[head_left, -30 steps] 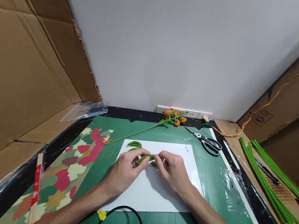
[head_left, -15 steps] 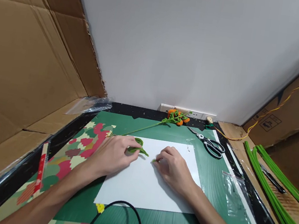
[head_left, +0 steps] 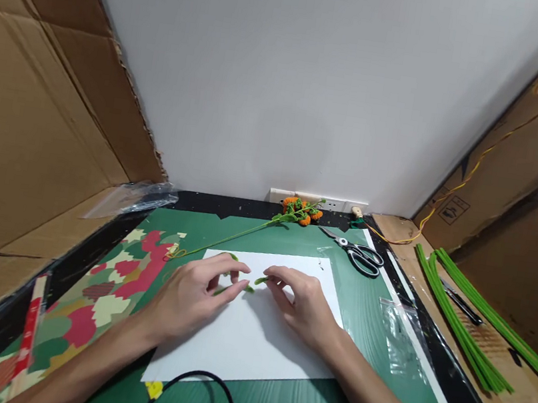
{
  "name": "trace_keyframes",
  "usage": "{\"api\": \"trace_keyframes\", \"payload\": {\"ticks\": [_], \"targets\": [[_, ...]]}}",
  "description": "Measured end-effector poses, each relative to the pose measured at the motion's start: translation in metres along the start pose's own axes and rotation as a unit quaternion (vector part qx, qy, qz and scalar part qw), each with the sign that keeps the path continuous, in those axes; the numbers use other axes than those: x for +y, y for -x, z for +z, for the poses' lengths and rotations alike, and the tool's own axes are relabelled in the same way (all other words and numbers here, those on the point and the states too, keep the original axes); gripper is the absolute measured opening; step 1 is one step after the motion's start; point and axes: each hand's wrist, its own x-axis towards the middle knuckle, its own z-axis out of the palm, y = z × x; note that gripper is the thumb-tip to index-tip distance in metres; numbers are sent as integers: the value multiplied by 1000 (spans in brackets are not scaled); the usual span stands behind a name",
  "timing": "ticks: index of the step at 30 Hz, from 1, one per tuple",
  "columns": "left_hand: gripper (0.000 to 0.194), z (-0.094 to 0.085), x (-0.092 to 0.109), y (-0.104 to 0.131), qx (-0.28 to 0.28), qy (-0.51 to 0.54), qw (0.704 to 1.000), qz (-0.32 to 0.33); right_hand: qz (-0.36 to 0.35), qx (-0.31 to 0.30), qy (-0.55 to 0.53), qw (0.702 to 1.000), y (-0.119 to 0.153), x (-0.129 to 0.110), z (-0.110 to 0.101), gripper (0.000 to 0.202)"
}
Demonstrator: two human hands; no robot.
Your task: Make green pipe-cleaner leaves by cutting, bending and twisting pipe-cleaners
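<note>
Over the white sheet of paper (head_left: 246, 353), my left hand (head_left: 202, 289) curves around a looped green fuzzy stem (head_left: 250, 289), its thumb and index finger apart at the tips; the stem lies partly hidden behind the fingers. My right hand (head_left: 302, 301) pinches a short green fuzzy piece (head_left: 261, 280) between thumb and fingertips, just right of the left hand's stem. A small gap separates the two green pieces.
Orange flowers on a green stem (head_left: 305, 212) lie at the back. Black-handled scissors (head_left: 364, 259) are behind and right. Green stems (head_left: 463, 325) and a dark cutter (head_left: 463, 304) rest at the right, near a clear bag (head_left: 403, 339). A black cable (head_left: 207, 375) loops in front.
The view has shifted, and my hands are closer together. My left thumb and index finger have spread apart, and more of the right hand's green piece shows.
</note>
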Motion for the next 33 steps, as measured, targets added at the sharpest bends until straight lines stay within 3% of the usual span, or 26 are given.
{"api": "trace_keyframes", "payload": {"ticks": [9,14,18,26,33], "targets": [[24,16,10,9,15,114,993,-21,-39,45,-27,998,5,-14,10,13],[27,21,11,13,-13,135,990,-29,-60,36,39,997,3,-11,14,13],[28,20,17,12,-52,211,975,-55,-62,27,95,993,1,-10,9,16],[34,21,24,13,-83,284,950,-98,-46,0,89,995,2,-14,6,17],[35,33,14,17,-94,340,926,-135,-40,-10,93,995,3,-12,6,17]]}}
